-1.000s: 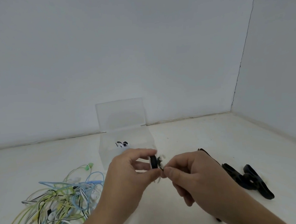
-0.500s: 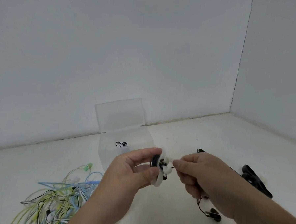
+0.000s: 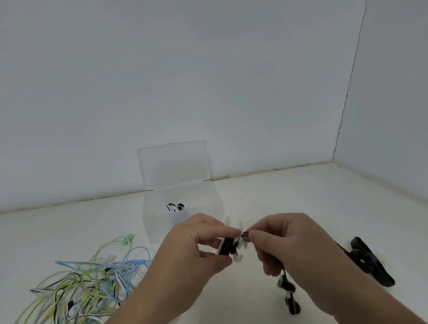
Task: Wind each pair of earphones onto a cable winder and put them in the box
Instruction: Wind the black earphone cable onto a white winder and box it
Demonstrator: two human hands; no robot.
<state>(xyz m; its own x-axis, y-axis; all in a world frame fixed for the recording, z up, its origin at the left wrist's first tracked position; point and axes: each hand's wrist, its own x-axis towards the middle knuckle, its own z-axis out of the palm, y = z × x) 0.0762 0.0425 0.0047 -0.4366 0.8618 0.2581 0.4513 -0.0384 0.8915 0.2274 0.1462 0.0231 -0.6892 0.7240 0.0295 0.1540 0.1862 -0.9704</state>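
two hands above the desk (image 3: 271, 196): left hand (image 3: 192, 247) pinches the white cable winder (image 3: 238, 258), part-wound in black; right hand (image 3: 286, 244) pinches the black earphone cable (image 3: 245, 234) just beside it, earbuds (image 3: 286, 284) dangling below. open clear box (image 3: 180, 195) behind, tangled earphones (image 3: 78, 288) left, black clips (image 3: 369, 262) right.

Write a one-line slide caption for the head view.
Left hand holds a white cable winder while the right hand pinches the black earphones by their cable, before an open clear box.
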